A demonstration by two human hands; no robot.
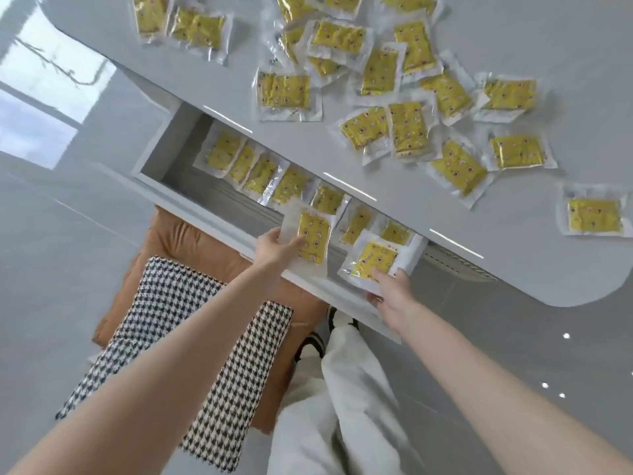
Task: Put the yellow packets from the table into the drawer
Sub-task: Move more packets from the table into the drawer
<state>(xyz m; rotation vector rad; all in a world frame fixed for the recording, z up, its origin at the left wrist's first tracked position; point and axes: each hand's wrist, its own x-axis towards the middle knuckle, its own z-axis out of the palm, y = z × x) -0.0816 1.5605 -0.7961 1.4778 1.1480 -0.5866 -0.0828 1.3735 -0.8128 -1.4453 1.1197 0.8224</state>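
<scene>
Two flat yellow packets in clear plastic wrappers are held over the open white drawer (205, 209) beneath the glossy grey desk (239, 80). The left packet (313, 238) is pinched at its near left edge by the left hand (274, 246), thumb on the printed face. The right packet (373, 260) is gripped at its near corner by the right hand (390, 289), thumb on top. These edge grips are judged to leave the far ends free for sliding in. An overlapping row of packets (262, 173) is laid along the drawer's far side — the held ones are positioned at its right-hand end, presumably to continue it. The long axis of the left packet runs from the drawer front toward the desk edge, matching the row; the right packet is skewed, its far end pointing up and rightward. Many loose packets (407, 130) are scattered on the desk.
</scene>
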